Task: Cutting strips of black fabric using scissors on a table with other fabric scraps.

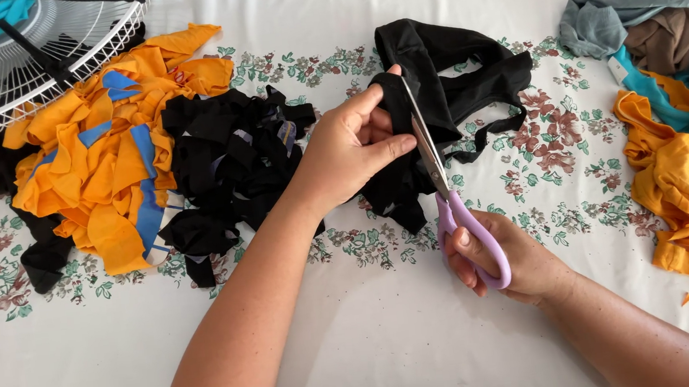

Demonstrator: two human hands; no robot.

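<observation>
My left hand (353, 146) pinches a piece of black fabric (452, 82) near the middle of the table, holding its edge up. My right hand (506, 258) grips purple-handled scissors (455, 208), whose silver blades run up along the fabric just right of my left fingers. The blades lie close together against the cloth. More of the black fabric spreads to the upper right, with strips hanging below my left hand.
A heap of black fabric scraps (227, 158) and a heap of orange and blue scraps (104, 149) lie at left. A white wire fan grille (36, 55) sits at top left. Orange, teal and brown cloth (673, 103) lies at right on the floral white tablecloth (391, 332).
</observation>
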